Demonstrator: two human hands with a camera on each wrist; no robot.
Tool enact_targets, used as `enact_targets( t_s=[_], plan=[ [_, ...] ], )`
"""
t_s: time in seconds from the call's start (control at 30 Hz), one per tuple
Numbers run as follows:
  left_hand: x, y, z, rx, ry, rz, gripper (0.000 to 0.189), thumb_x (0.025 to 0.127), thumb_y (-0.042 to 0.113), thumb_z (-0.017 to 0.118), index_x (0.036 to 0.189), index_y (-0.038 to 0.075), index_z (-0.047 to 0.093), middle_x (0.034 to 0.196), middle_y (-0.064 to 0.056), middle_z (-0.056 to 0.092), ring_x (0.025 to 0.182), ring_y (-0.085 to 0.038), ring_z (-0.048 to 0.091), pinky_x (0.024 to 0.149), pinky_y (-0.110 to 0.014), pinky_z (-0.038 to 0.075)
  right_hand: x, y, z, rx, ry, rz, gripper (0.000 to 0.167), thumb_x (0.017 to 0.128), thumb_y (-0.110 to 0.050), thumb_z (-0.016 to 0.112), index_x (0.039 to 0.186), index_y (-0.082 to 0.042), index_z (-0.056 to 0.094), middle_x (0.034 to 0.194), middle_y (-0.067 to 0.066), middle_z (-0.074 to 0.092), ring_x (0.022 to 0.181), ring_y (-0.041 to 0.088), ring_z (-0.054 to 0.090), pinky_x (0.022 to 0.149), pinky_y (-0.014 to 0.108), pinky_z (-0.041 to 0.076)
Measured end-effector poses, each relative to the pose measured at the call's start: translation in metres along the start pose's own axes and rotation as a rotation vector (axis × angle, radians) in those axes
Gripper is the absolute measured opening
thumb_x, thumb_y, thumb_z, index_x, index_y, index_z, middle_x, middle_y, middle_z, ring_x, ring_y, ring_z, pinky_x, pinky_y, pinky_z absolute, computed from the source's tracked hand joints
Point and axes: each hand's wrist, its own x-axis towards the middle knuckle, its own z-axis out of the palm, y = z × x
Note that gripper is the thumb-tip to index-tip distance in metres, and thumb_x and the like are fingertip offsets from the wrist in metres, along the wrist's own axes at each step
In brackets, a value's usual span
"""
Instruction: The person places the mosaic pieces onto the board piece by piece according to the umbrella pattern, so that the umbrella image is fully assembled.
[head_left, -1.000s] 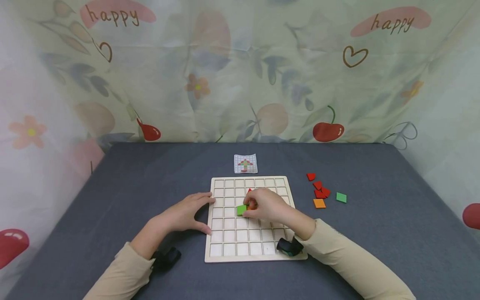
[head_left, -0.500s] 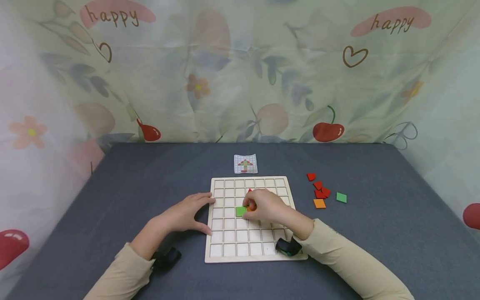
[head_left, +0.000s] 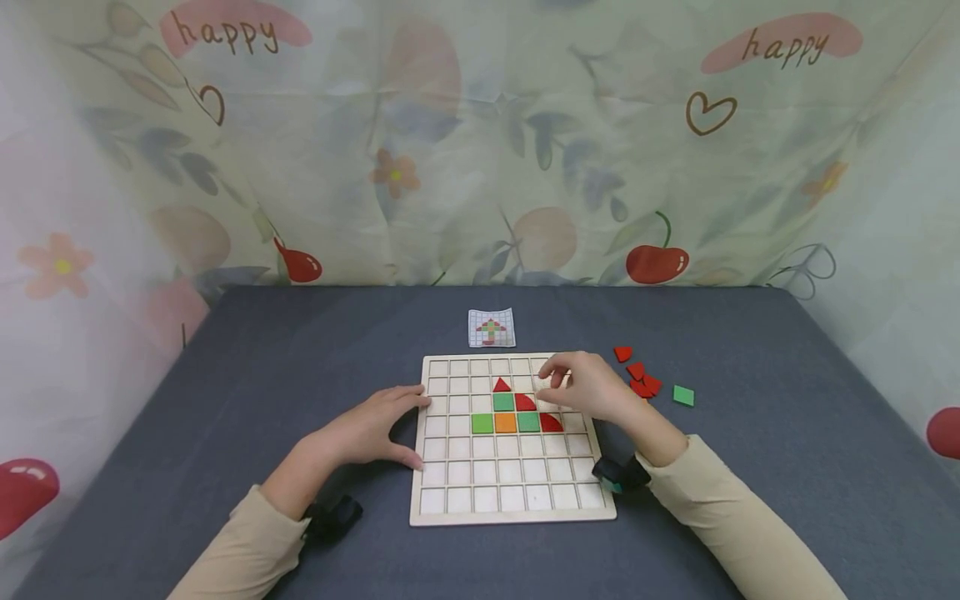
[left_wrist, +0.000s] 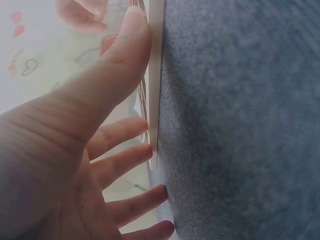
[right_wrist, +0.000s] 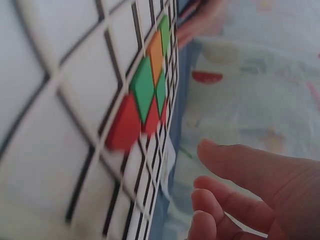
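Note:
A wooden grid board point(head_left: 450, 500) lies on the table. Its cells hold a light green tile point(head_left: 482, 423), an orange tile point(head_left: 506, 423), two darker green tiles point(head_left: 528, 422), a red triangle tile point(head_left: 502, 386) and two red round-edged tiles point(head_left: 551, 423). My left hand point(head_left: 371, 429) rests at the board's left edge, thumb and fingers spread apart; in the left wrist view the thumb point(left_wrist: 117, 65) touches the rim. Above the board's upper right cells hovers my right hand point(head_left: 588, 387), fingers loosely bent. The right wrist view shows nothing between thumb point(right_wrist: 230, 155) and fingers.
Several loose red tiles point(head_left: 636, 370) lie right of the board, partly overlapping, with a loose green tile point(head_left: 683, 396) beside them. Behind the board sits a small printed card point(head_left: 491, 328) with a coloured grid pattern. A patterned curtain point(head_left: 480, 150) hangs behind the table.
My right hand has let go of the tiles in the middle row and moved right, uncovering the pattern. Its forearm now hides the loose orange tile. The left hand stays put.

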Motion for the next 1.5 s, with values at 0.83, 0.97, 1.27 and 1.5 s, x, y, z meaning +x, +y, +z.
enact_targets(
  t_s=[0.83,0.97,1.27,1.5],
  plan=[
    [0.001,-0.001,0.001,0.007,0.001,-0.003,0.087,0.069,0.047,0.078,0.139,0.008,0.043,0.15,-0.015,0.033,0.139,-0.035,0.03,0.11,-0.052,0.029,0.012,0.099,-0.049,-0.038,0.118,0.312,0.048,0.086,-0.027,0.066,0.118,0.007,0.055,0.106,0.024,0.057,0.088,0.03,0.055,0.073,0.035,0.049],
    [0.001,-0.001,0.001,0.009,0.002,-0.005,0.087,0.069,0.047,0.078,0.139,0.008,0.043,0.15,-0.014,0.033,0.139,-0.035,0.03,0.11,-0.051,0.029,0.014,0.099,-0.05,-0.043,0.107,0.335,0.049,0.086,-0.028,0.066,0.118,0.008,0.055,0.106,0.025,0.057,0.088,0.03,0.055,0.071,0.033,0.048],
    [0.0,0.0,0.0,0.009,0.003,-0.006,0.087,0.069,0.047,0.078,0.139,0.008,0.043,0.15,-0.014,0.033,0.139,-0.035,0.03,0.11,-0.051,0.029,0.016,0.101,-0.049,-0.057,0.103,0.34,0.047,0.085,-0.027,0.067,0.114,0.008,0.056,0.103,0.023,0.058,0.085,0.028,0.055,0.068,0.031,0.048],
    [0.0,-0.001,0.001,0.008,0.005,-0.003,0.087,0.069,0.047,0.078,0.139,0.008,0.043,0.15,-0.014,0.033,0.138,-0.035,0.03,0.11,-0.051,0.029,0.012,0.1,-0.049,-0.035,0.134,0.327,0.045,0.085,-0.026,0.067,0.113,0.007,0.056,0.107,0.025,0.059,0.089,0.031,0.056,0.072,0.034,0.05]
  ],
)
